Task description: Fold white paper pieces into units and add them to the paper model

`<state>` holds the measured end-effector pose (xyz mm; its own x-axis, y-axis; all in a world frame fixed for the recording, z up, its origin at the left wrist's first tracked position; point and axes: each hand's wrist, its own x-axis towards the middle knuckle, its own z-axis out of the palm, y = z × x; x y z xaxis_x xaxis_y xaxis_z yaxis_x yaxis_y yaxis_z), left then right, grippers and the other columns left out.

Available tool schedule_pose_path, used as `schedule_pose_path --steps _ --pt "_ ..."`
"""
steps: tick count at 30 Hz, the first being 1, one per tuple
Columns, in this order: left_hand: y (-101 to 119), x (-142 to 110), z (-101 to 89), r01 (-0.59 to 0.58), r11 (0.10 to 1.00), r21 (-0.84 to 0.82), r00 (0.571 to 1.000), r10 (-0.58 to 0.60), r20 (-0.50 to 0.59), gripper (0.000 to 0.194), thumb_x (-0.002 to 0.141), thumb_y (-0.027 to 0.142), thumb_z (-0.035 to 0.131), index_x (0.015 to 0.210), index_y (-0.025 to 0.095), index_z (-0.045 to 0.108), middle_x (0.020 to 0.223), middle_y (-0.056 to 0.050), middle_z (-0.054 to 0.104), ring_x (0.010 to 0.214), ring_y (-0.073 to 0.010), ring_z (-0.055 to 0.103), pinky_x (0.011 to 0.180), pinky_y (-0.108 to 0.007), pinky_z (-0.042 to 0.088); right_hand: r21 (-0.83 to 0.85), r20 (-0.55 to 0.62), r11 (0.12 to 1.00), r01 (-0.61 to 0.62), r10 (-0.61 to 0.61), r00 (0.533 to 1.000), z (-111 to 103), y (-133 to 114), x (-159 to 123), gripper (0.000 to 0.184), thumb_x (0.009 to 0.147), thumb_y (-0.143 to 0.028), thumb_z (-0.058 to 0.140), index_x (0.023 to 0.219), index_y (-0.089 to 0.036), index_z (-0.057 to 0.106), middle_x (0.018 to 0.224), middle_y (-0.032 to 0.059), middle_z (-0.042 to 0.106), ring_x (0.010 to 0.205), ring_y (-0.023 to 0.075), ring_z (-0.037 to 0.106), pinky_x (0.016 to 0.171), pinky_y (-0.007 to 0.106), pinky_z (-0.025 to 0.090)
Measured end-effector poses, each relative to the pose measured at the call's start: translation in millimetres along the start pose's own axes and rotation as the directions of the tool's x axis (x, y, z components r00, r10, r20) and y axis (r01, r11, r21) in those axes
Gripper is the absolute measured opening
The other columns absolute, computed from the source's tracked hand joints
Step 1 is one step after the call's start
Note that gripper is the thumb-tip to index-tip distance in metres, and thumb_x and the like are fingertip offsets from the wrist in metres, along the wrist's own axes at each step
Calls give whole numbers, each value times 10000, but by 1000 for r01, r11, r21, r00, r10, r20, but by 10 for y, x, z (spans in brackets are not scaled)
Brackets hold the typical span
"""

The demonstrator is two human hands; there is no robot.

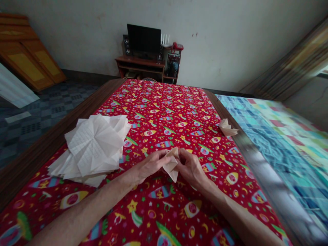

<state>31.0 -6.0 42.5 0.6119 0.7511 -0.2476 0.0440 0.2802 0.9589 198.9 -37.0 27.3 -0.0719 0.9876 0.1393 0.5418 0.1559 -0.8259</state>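
Between my two hands is a small folded piece of paper [171, 166], pale and creased, with a point facing toward me. My left hand [153, 163] grips its left side, thumb and fingers closed on it. From the right, my right hand [191, 165] pinches the other side, its fingertips partly hidden behind the paper. A stack of creased paper sheets [94, 143], its top sheet showing folds that fan out from the centre, lies left of my left arm. Near the right edge stands another folded paper piece [227, 128] with several upright points.
A red patterned cloth [169, 119] covers the table, whose dark wooden edge [230, 124] runs along the right. Beyond it is a bed with a patchwork cover [279, 143]. A desk [140, 61] with a monitor [144, 39] stands at the wall, and a wooden cabinet [28, 54] at far left.
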Motion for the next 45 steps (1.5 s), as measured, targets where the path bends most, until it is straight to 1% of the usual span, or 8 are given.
schedule_pose_path --steps 9,12,16,21,34,38,43,45 --pt "-67 29 -3 46 977 -206 996 -61 -70 370 720 434 705 935 141 635 814 -21 639 726 -137 573 684 -244 425 -18 -36 1000 11 -11 999 -30 4 -13 129 825 -250 543 714 -185 525 618 -30 525 536 97 474 503 214 373" --pt "-90 51 -13 20 978 -209 991 -48 -129 403 739 469 687 961 137 626 832 -39 652 723 -151 590 671 -255 434 -127 -180 976 178 -199 963 -74 -47 -79 146 855 -231 547 995 -197 564 896 39 630 797 164 596 716 285 474" --pt "-105 67 -12 -43 988 -149 990 22 -141 431 765 490 664 1002 133 632 903 -59 669 777 -170 607 701 -261 442 -216 -108 905 368 -396 912 -118 -116 -137 272 889 -200 533 1158 -225 571 987 67 640 896 179 603 775 306 485" --pt "-114 53 -23 -18 981 -195 996 0 -92 385 778 465 666 970 132 657 827 -48 680 742 -170 610 697 -264 450 -125 -93 916 381 -393 915 -85 -67 -97 213 894 -182 529 1049 -218 671 765 26 657 639 125 600 579 231 468" --pt "-82 40 -34 -58 983 -172 998 63 22 404 830 452 618 1132 184 606 963 -45 662 870 -177 597 815 -288 442 -19 -127 974 225 -225 966 -233 -83 -56 177 855 -229 587 956 -249 731 882 36 729 788 172 673 702 285 536" --pt "-159 88 -77 -76 990 -122 996 69 -59 481 792 560 605 1053 156 600 854 -38 605 703 -132 538 617 -237 427 -58 -313 991 119 -131 941 -738 76 176 148 788 -288 653 882 -230 751 861 41 742 779 196 686 709 309 541" --pt "-193 93 -70 -33 993 -111 997 25 -72 439 749 539 644 936 147 588 785 -12 570 645 -106 513 603 -229 418 -102 -602 993 -60 -13 798 -1971 638 548 199 702 -345 699 794 -178 755 755 66 733 649 180 649 617 292 509" --pt "-194 99 -62 -17 996 -90 998 11 -66 432 716 533 669 895 147 589 774 -10 573 621 -103 513 587 -231 414 -159 -600 981 -108 -9 800 -2422 936 647 246 690 -367 699 803 -156 754 729 79 724 591 167 614 565 289 484"
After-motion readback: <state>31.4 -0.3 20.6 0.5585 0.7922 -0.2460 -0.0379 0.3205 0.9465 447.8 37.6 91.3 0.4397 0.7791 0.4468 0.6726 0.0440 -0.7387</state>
